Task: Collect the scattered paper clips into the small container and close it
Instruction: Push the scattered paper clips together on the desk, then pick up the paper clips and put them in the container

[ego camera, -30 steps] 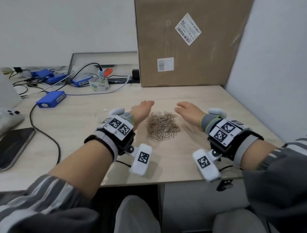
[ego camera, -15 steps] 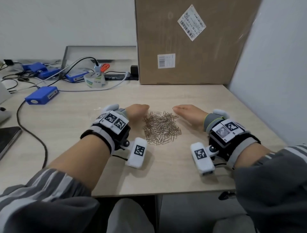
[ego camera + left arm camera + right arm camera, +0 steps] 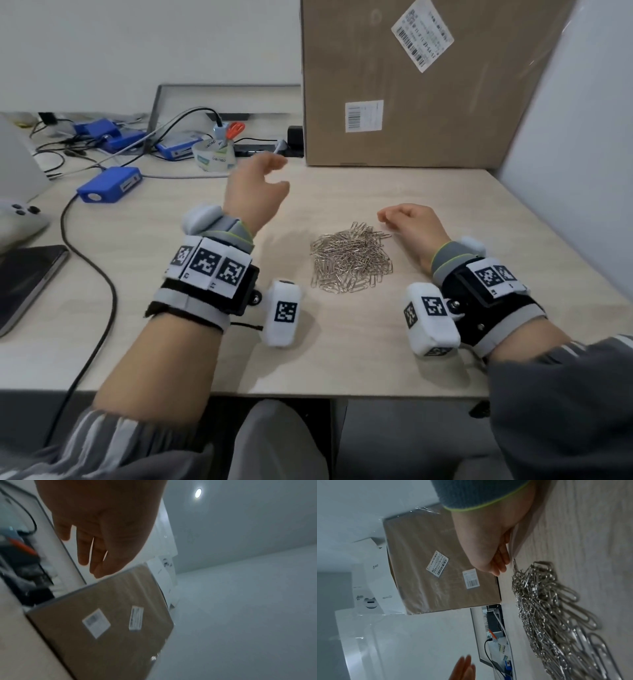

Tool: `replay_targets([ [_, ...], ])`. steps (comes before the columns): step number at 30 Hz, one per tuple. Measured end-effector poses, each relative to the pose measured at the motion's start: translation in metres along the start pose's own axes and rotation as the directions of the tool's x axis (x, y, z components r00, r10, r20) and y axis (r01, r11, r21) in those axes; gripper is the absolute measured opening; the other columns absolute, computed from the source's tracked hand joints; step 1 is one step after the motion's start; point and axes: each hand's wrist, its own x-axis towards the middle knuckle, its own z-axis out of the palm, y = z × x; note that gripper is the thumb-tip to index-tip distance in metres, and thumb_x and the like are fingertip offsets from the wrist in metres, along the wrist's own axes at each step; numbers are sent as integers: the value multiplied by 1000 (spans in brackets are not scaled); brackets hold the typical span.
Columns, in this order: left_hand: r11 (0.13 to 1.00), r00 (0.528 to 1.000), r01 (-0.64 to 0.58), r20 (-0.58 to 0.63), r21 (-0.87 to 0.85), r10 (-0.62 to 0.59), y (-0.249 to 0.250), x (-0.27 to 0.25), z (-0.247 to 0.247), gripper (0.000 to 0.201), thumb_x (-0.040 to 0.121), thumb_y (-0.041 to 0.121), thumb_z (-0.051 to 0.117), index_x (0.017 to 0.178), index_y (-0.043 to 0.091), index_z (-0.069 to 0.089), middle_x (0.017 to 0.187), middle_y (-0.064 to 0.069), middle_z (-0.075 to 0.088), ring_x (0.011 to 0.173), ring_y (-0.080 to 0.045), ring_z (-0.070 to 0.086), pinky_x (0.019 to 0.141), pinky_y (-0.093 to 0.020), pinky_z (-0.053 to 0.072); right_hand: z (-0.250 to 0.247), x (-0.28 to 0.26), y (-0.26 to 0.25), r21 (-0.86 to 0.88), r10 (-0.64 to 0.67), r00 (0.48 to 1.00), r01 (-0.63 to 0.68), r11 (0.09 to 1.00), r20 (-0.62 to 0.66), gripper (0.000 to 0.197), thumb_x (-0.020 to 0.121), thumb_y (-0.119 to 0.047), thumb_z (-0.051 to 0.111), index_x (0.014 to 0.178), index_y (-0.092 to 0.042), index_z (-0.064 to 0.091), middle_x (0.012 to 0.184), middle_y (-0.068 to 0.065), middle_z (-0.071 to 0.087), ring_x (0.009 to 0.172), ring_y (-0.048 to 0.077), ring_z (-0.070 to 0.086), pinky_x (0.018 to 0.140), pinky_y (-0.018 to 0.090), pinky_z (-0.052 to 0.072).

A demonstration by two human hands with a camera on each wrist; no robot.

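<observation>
A heap of silver paper clips (image 3: 351,262) lies on the pale wooden table (image 3: 342,359); the right wrist view shows the heap (image 3: 556,615) close up. My left hand (image 3: 260,192) is raised off the table, left of and behind the heap, fingers loose and holding nothing (image 3: 102,534). Just beyond it, a small clear container with a green-and-white label (image 3: 214,156) stands among cables. My right hand (image 3: 407,222) rests on the table at the heap's right edge, fingers loosely curled and empty (image 3: 488,540).
A big cardboard box (image 3: 411,85) stands at the back, against a white wall panel (image 3: 582,137) on the right. Blue boxes (image 3: 109,185), a black cable (image 3: 92,274), orange-handled scissors (image 3: 236,130), a dark tablet (image 3: 24,281) and a white controller (image 3: 17,219) crowd the left.
My left hand has lifted off the table beside the heap and moved up and back to the left, towards the labelled container. My right hand has stayed by the heap.
</observation>
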Motion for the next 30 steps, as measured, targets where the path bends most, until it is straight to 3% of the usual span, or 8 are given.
replay_targets([
  [3,965,979,179,-131,193,-156,-23,8,-19,55,78,19,69,131,23,53,138,-5,51,124,-30,50,105,-45,39,0,4,4,-8,-10,1000,10,1000,11,20,91,-9,49,88,-11,69,100,5,68,98,17,62,95,30,48],
  [6,900,949,311,-45,306,-313,-44,13,-26,73,77,26,75,142,20,40,147,-13,36,135,-34,35,110,-48,32,0,6,5,6,-5,1000,5,1000,22,21,91,-8,50,82,-15,68,96,4,68,95,16,62,94,29,48],
  [11,881,908,405,5,244,-418,-67,13,-18,83,77,22,77,146,15,30,148,-17,27,134,-37,34,109,-44,33,1,7,5,18,-15,999,15,1000,35,18,89,-6,54,82,-16,68,92,2,68,95,16,62,91,26,49],
  [15,865,890,444,-10,234,-455,-71,14,-16,75,80,10,71,145,12,31,147,-18,28,132,-39,36,108,-44,34,-1,4,3,0,-38,999,38,999,30,12,86,-8,59,86,-14,69,95,6,69,97,18,63,93,28,49],
  [19,893,903,429,-55,140,-425,-66,10,-14,72,76,15,77,137,6,40,142,-17,35,125,-35,45,102,-38,39,-1,0,1,-22,-83,995,84,996,47,10,85,-8,63,89,-14,69,92,3,68,85,9,61,83,20,48],
  [23,958,957,287,-43,3,-287,-44,7,-2,73,70,32,83,127,-2,54,131,-15,54,121,-28,53,101,-37,44,2,-5,-4,4,-108,986,108,994,127,12,84,-9,65,95,-12,68,89,-3,67,81,4,61,73,10,49],
  [27,978,987,155,75,-138,-145,-8,5,20,55,72,44,79,110,5,65,110,-7,68,102,-19,65,81,-30,52,6,-10,-7,-2,-102,968,105,994,228,24,79,-13,71,103,-12,68,98,3,67,88,9,61,75,8,48],
  [30,969,990,104,113,-224,-80,6,2,34,46,76,47,75,104,12,64,104,3,65,96,-14,64,81,-32,53,5,-13,-9,-97,-68,952,101,990,299,35,74,-20,76,108,-17,67,106,2,65,91,10,59,79,8,48],
])
